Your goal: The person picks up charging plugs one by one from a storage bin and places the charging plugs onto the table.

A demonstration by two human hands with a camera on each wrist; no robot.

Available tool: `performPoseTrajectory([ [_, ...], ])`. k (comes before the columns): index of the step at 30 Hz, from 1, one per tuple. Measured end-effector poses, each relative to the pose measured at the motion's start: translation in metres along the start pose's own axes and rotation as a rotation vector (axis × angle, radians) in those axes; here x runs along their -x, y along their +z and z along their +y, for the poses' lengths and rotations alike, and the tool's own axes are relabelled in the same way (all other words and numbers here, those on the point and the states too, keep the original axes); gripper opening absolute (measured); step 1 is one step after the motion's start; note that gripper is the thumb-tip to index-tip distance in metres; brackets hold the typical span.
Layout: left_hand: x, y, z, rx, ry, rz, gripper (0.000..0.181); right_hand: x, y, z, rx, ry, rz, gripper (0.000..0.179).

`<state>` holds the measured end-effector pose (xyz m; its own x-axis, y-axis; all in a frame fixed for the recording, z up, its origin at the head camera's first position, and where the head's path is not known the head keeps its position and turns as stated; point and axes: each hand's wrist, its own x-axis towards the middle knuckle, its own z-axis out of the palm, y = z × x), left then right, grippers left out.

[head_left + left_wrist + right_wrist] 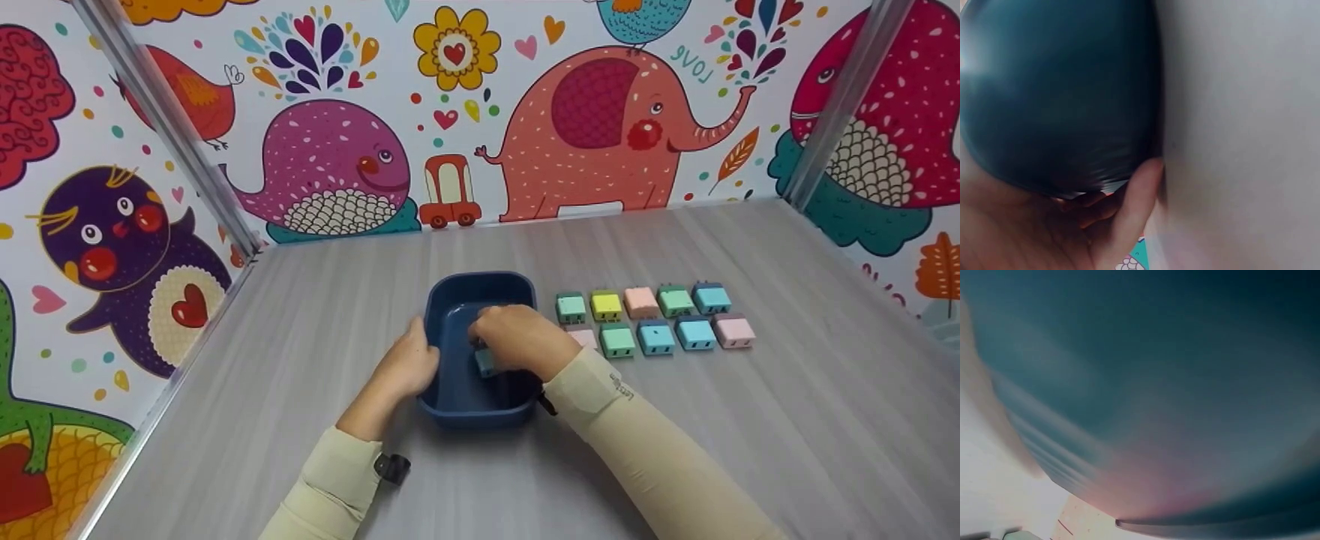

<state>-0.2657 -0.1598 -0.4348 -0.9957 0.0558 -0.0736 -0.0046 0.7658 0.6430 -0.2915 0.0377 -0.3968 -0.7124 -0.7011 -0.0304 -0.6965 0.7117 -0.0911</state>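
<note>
A dark blue rectangular basin (480, 420) stands on the table. My left hand (405, 364) grips its left side; in the left wrist view, the fingers and thumb of that hand (1134, 208) lie against the basin's outer wall (1061, 101). Inside the basin, my right hand (521, 337) reaches down with curled fingers and holds a teal USB charger plug (486, 364), partly hidden beneath it. The basin's blurred wall (1145, 382) fills most of the right wrist view, where the fingers cannot be seen.
Two rows of pastel charger plugs stand right of the basin, among them a yellow one (606, 306), a blue one (695, 334) and a pink one (733, 331). Beside my right wrist, another pink plug (581, 337) is partly covered. Cartoon-printed panels (457, 97) enclose the grey table (300, 315).
</note>
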Motion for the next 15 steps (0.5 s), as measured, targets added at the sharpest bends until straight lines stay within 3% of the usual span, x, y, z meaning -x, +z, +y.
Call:
performPoseTrajectory([
  [10,-0.0004,0.0000,-0.0015,0.013,-0.013,-0.020,0.064,0.0002,0.0013,-0.0019,-0.044,-0.056,0.009,0.025],
  [15,-0.0007,0.0001,-0.0008,0.006,-0.015,-0.015,0.066,0.0001,-0.0006,-0.0035,-0.089,-0.050,-0.036,0.031],
])
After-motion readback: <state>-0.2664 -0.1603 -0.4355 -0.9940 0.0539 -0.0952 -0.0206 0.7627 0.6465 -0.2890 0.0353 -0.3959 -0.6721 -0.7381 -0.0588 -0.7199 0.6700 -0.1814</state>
